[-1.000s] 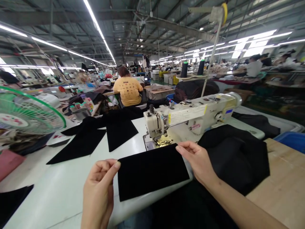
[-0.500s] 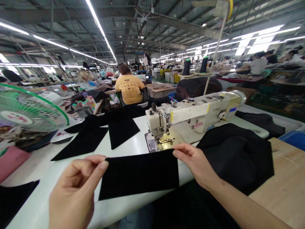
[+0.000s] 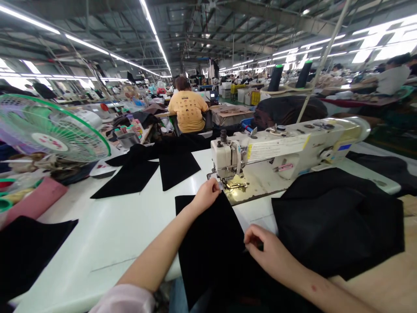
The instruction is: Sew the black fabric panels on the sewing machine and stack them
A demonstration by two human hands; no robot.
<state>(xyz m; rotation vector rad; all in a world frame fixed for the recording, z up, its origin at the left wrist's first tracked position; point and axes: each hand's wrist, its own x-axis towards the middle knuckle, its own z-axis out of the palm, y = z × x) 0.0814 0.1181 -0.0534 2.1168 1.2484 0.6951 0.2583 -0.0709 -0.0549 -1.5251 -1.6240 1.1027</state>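
A black velvet-like fabric panel [image 3: 208,248] lies lengthwise on the white sewing table [image 3: 107,234], its far end just short of the presser foot [image 3: 236,184] of a white industrial sewing machine [image 3: 280,154]. My left hand [image 3: 206,196] grips the panel's far end beside the needle area. My right hand [image 3: 267,251] pinches the panel's right edge lower down. The panel's near end is lost against dark material below the table edge.
A heap of black fabric [image 3: 335,221] lies right of the panel. Several black pieces [image 3: 130,176] rest beyond it, and a green-rimmed fan [image 3: 54,128] stands at left. A co-worker in a yellow T-shirt [image 3: 188,111] sits ahead.
The panel has turned from crosswise to lengthwise, its far end now near the presser foot. My left hand has moved forward to that end, and the view has shifted.
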